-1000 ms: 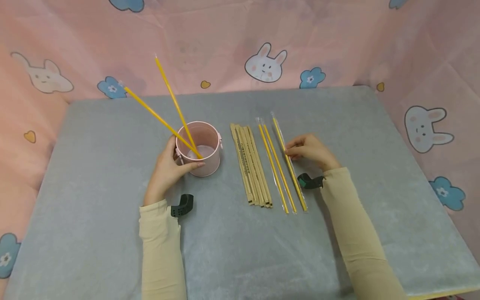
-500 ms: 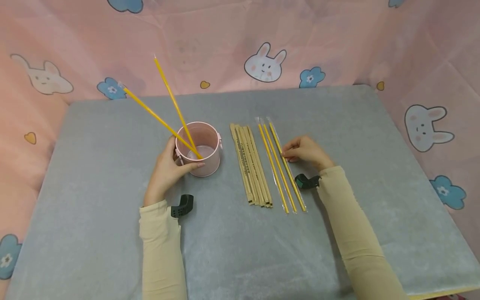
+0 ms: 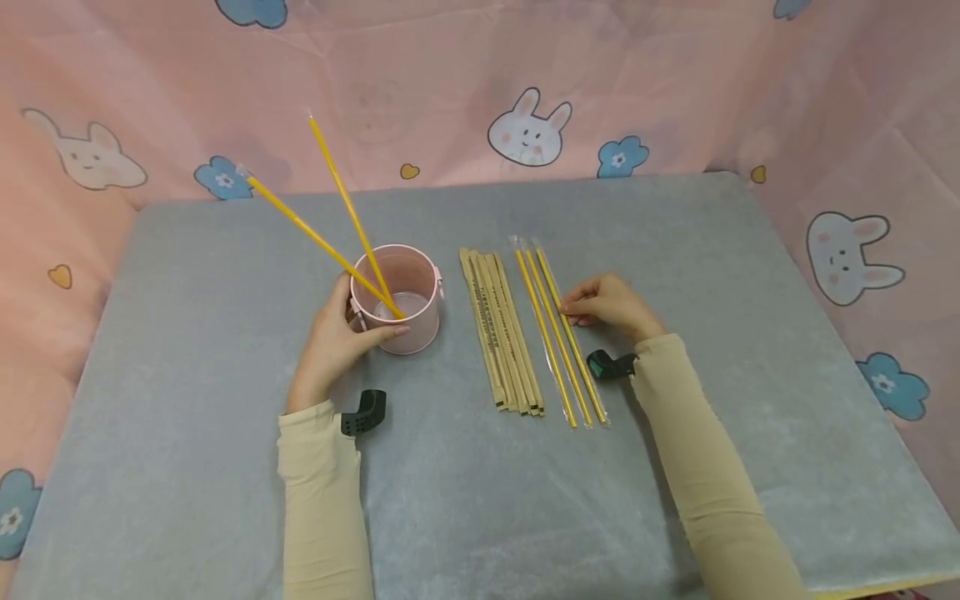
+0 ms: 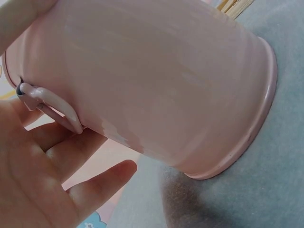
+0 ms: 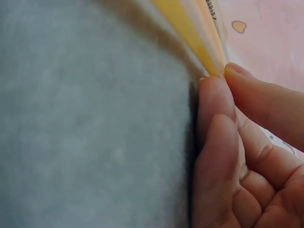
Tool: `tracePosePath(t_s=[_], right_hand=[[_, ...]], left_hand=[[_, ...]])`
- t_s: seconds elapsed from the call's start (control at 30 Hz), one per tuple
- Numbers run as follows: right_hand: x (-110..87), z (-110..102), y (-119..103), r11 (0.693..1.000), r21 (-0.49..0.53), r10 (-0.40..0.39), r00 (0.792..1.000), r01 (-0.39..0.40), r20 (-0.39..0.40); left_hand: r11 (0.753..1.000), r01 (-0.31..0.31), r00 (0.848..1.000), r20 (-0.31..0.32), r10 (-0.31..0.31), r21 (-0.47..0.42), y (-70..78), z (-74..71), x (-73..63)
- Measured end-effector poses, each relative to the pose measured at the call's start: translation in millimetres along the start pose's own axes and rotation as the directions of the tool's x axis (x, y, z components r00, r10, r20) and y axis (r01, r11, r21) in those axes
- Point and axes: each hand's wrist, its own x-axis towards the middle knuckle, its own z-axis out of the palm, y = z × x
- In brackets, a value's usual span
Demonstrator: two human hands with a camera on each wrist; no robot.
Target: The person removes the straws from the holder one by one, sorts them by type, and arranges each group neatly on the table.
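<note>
My left hand (image 3: 327, 350) holds a small pink metal bucket (image 3: 418, 323), thumb along its near rim and the other fingers round its left side. In the left wrist view the bucket's wall (image 4: 166, 85) fills much of the picture, with a small side handle (image 4: 59, 108) by the fingers. Two yellow drinking straws in clear wrappers lean out of the bucket to the left. Between thumb and fingertip, my right hand (image 3: 613, 305) pinches a wrapped yellow straw (image 3: 581, 360). It lies alongside two similar wrapped straws (image 3: 550, 333). The right wrist view shows the pinched straw (image 5: 190, 35) close up.
A row of several flat brown paper-wrapped sticks (image 3: 504, 333) lies between the bucket and the yellow straws. Everything rests on a grey cloth-covered table (image 3: 465, 500). A pink curtain (image 3: 435, 83) with rabbit and flower prints stands round the back and sides.
My right hand has slid left, bringing the pinched straw in against the other two yellow straws, nearly parallel to them. My left hand and the bucket stay put.
</note>
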Motion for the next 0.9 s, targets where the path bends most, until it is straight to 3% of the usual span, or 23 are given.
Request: tracePosePath(t_s=[0.9], right_hand=[[-1.1, 0.9, 3.0, 1.000, 0.002, -0.011, 1.000, 0.011, -0.006]], left_hand=[[1.000, 0.011, 1.000, 0.007, -0.011, -0.017, -0.1, -0.1, 0.0]])
